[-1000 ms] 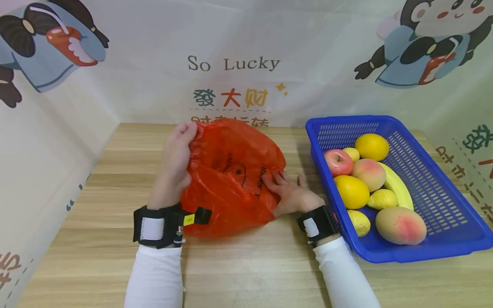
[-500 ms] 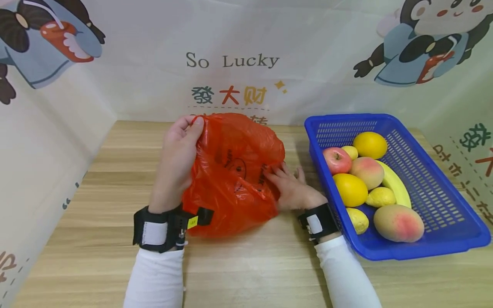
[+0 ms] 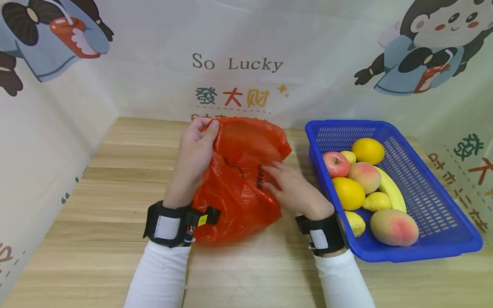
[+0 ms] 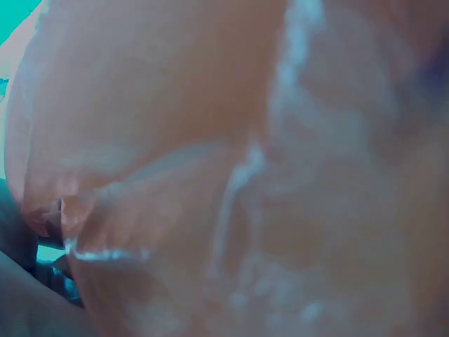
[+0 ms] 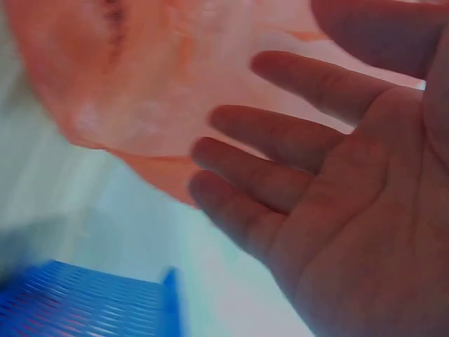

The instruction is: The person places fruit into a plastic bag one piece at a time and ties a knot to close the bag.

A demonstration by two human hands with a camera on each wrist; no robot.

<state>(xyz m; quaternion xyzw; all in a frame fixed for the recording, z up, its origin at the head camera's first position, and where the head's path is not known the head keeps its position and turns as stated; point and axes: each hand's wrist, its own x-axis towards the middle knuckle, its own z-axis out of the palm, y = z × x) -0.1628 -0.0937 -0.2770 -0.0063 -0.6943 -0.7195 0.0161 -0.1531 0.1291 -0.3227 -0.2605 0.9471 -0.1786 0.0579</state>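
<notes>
A crinkled red plastic bag [image 3: 239,205] with black print stands over the table between my hands, its mouth spread at the top. My left hand [image 3: 196,158] pinches the bag's upper left rim between thumb and fingers. At the bag's right side is my right hand [image 3: 294,188], its fingers extended and spread, the fingertips right at the plastic. In the right wrist view the palm of the right hand [image 5: 351,182] faces the camera and the fingers overlap the bag [image 5: 154,84]. The bag [image 4: 175,175] fills nearly all of the left wrist view.
To the right stands a blue plastic basket [image 3: 443,201] holding an apple [image 3: 336,164], a banana [image 3: 392,188], peaches [image 3: 365,176], a mango-like fruit [image 3: 394,227] and several yellow fruits [image 3: 348,193]. Its left wall is close beside my right wrist. A printed white backdrop [image 3: 154,64] encloses the wooden table [image 3: 115,205].
My left hand has moved right, drawing the bag's left rim with it. My right hand has shifted slightly up at the bag's side, and the bag's mouth has changed shape.
</notes>
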